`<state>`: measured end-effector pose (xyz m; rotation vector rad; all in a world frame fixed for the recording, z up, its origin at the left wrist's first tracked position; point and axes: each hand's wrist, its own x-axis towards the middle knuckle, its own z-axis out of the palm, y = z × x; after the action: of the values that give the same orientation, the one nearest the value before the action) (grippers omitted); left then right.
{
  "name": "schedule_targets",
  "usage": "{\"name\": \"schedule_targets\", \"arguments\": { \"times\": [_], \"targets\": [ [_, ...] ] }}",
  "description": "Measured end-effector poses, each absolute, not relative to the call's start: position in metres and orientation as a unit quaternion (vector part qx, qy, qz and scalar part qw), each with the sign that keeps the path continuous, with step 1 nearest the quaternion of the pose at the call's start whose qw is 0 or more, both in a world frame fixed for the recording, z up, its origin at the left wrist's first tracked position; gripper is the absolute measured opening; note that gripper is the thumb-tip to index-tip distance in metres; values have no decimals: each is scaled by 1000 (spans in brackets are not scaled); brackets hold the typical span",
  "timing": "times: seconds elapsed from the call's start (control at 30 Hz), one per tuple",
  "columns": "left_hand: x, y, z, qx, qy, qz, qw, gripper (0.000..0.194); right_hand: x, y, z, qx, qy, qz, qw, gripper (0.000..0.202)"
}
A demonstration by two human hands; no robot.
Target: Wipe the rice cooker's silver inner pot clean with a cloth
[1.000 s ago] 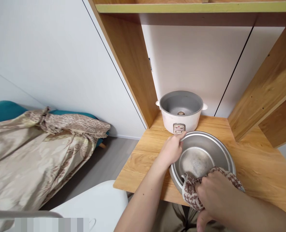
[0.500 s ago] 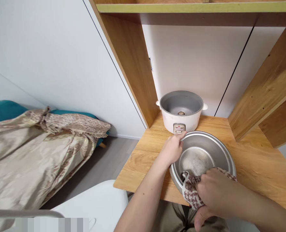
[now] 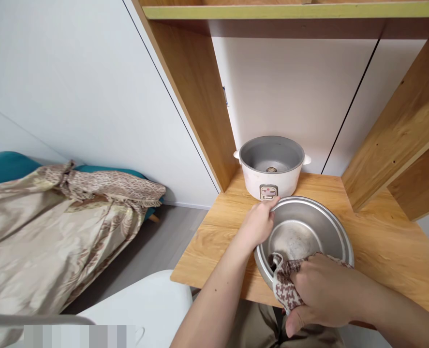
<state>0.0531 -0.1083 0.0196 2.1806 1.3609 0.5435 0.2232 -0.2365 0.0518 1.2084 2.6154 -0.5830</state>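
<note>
Brown-and-white cloth [image 3: 286, 287] is bunched beneath the right hand [image 3: 321, 287], whose fingers are bent and closed over it; their tips are hidden. The thumb juts out toward the body, off the cloth. On the left hand [image 3: 259, 222], the index finger lies along the rim and the thumb is just inside it; the other fingers cannot be seen clearly.

Both hands are at the metal pot [image 3: 318, 217], which sits upright near the front edge of the wooden table [image 3: 384, 241]. The cloth drapes over the pot's near rim. Sound practice, in this report's judgement: brace the far-left rim firmly, press the cloth flat against the curved wall, and follow the lip in even strokes. Loose folds may bunch, and a hard push may slide the pot. A white rice cooker [image 3: 287, 183] stands open just behind, leaving little room there.
</note>
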Motion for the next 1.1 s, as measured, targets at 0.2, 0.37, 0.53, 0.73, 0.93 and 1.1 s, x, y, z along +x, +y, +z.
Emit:
{"name": "schedule_targets", "arguments": {
  "times": [0.2, 0.37, 0.53, 0.73, 0.93, 1.1],
  "targets": [
    [53, -108, 20, 804, 499, 196, 256, 60, 217, -245, 46, 412, 904, -60, 94, 84],
    [53, -107, 19, 804, 498, 194, 260, 59, 210, -254, 44, 440, 890, -20, 118, 78],
    [54, -108, 19, 803, 499, 199, 258, 58, 218, -246, 53, 413, 901, -95, 91, 82],
    [53, -107, 18, 807, 498, 197, 250, 59, 217, -244, 51, 405, 905, -86, 98, 80],
    [53, -107, 18, 808, 497, 190, 254, 59, 202, -255, 42, 451, 881, -31, 138, 72],
    [54, -107, 19, 808, 498, 190, 250, 59, 212, -249, 51, 411, 902, -93, 91, 56]
  ]
}}
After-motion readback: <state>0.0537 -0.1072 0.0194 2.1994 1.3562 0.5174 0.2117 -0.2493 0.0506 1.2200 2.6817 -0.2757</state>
